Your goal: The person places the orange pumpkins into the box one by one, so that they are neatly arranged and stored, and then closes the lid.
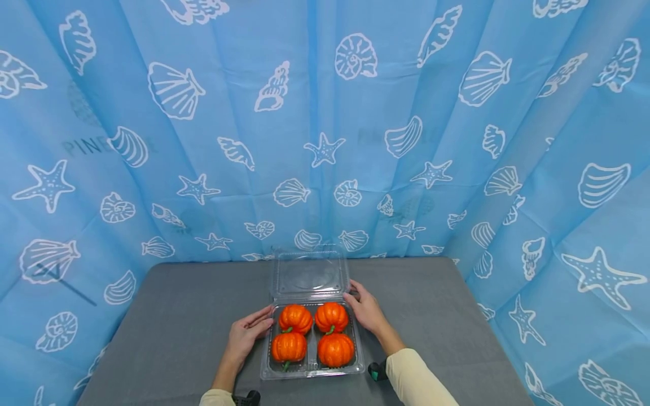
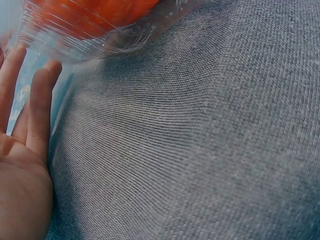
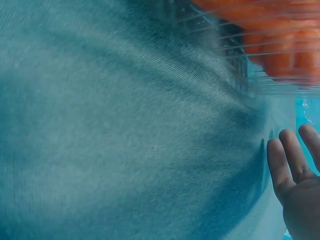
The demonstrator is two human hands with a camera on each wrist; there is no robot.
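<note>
A clear plastic clamshell box (image 1: pixel 359 361) lies on the table with its lid (image 1: pixel 311 273) folded back away from the person. Several small orange pumpkins (image 1: pixel 336 349) with green stems sit in its base, in two columns split by a ridge. At the box's left side, my left hand (image 1: pixel 242 338) has its fingertips right at the rim. My right hand (image 1: pixel 368 310) reaches the far right corner, by the hinge, with thumb and fingers at the edge. Both wrist views show nearly straight fingers beside the ribbed plastic wall; the left thumb is partly hidden there.
A grey cloth (image 1: pixel 203 316) covers the table. Behind it and along the sides hangs a blue curtain (image 1: pixel 315 113) with white shells and starfish. Dark wrist straps (image 1: pixel 377 371) show near both cream sleeves (image 1: pixel 418 378).
</note>
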